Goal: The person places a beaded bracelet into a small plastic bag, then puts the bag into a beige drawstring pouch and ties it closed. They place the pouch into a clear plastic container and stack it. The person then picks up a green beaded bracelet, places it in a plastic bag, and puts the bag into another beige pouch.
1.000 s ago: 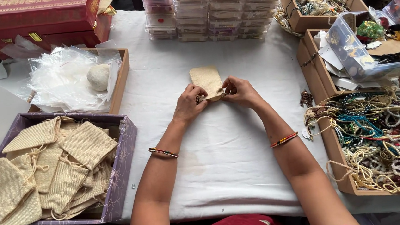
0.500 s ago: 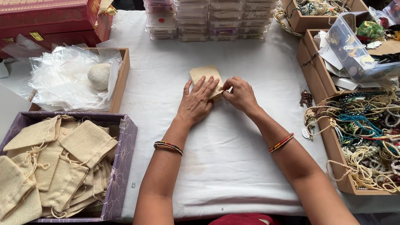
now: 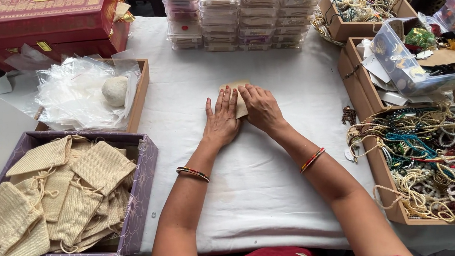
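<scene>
Pressing flat on the white cloth, the left hand and right hand lie side by side, fingers spread open, over a small beige pouch (mostly hidden beneath them). A purple box of similar pouches sits well to the left.

We see a small beige burlap drawstring pouch lying flat on the white cloth-covered table, near the middle of the far half; it is mostly hidden, only its top edge and a narrow strip between the hands showing; the weave is coarse and sandy in colour; our left hand lies palm down over its left part, fingers spread and straight; our right hand lies flat over its right part, the two hands touching side by side; its drawstring cannot be made out.
</scene>
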